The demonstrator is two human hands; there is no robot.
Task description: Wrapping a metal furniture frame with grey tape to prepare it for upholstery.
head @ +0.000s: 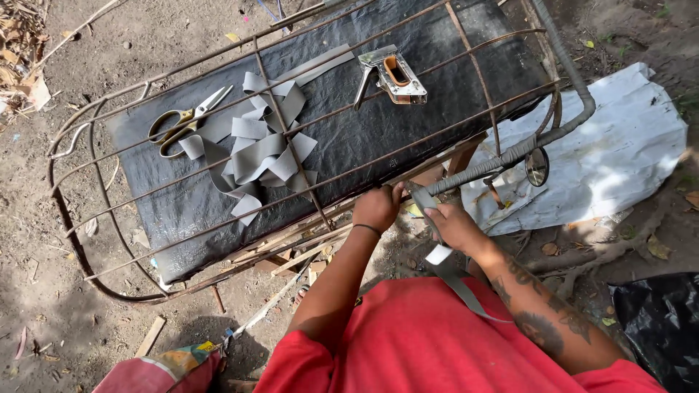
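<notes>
On the black sheet (349, 138) stretched under the rusty rod frame (291, 145), yellow-handled scissors (182, 124), a pile of grey strap pieces (258, 149) and a staple gun (389, 73) are laid. At the near edge, the left hand (377, 207) is closed on the frame's edge, while a grey strap (426, 204) is gripped by the right hand (455, 225) and pulled against a grey-wrapped bar (510, 156).

Rusty metal frame (291, 156), matt black sheet (364, 138), smooth grey strap (459, 280).

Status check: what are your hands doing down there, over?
Left hand gripping frame edge. Right hand holding grey strap against the frame. Stapler, scissors lying idle on top, nothing blocking.
</notes>
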